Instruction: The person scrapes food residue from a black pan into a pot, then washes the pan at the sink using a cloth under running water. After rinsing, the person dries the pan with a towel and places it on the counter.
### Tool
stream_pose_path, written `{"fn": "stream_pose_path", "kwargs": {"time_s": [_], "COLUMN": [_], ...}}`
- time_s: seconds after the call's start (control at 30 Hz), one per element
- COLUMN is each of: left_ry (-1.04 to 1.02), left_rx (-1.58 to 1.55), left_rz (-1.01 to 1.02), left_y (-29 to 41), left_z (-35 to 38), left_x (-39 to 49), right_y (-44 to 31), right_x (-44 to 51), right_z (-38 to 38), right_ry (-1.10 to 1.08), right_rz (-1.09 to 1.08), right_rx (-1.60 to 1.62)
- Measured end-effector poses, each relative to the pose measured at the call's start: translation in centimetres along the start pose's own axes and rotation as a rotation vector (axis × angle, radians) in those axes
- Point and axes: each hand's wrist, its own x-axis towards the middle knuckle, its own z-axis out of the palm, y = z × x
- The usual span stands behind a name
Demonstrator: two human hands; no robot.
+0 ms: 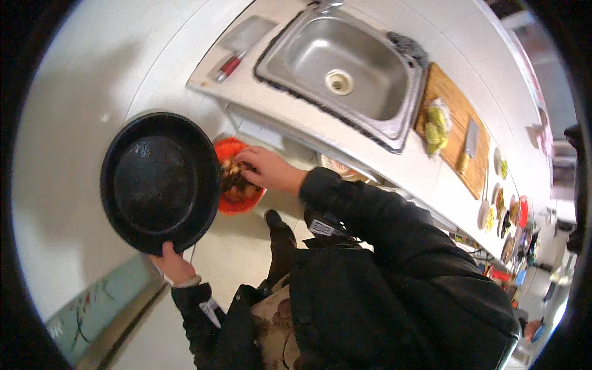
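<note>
My left hand (175, 265) grips the rim of a round black basin (155, 178), its thumb over the edge. The basin is tilted, and its inside shows no contents apart from a few wet-looking spots. To its right, my right hand (262, 169) reaches over a red bin (238, 206) on the floor that holds food scraps (236, 182). The fingers are bent down at the scraps; whether they hold any cannot be told. The basin hides the bin's left side.
A steel sink (365, 69) is set in the white counter (296, 111). A cleaver (247, 34) lies left of it. On the right, a wooden cutting board (481, 180) bears a knife (471, 141) and bagged greens (435, 127). Plates of food stand beyond. A pale green panel (101, 296) is lower left.
</note>
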Motion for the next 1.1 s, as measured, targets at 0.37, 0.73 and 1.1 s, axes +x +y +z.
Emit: {"fn": "stream_pose_path", "kwargs": {"time_s": [0.37, 0.73, 1.1], "left_ry": [-0.675, -0.880, -0.928], "left_rx": [-0.244, 0.236, 0.492], "left_rz": [-0.376, -0.661, -0.671], "left_y": [8.2, 4.5, -0.5], "left_z": [21.6, 46.8, 51.7], "left_x": [-2.5, -4.6, -0.2], "right_y": [5.8, 19.8, 25.4], "right_x": [-10.4, 5.5, 16.7], "right_z": [-28.4, -42.3, -42.6], "right_ry": [0.591, 0.408, 0.271], "right_rz": [0.479, 0.187, 0.187], "right_rx": [-0.025, -0.557, -0.731]}}
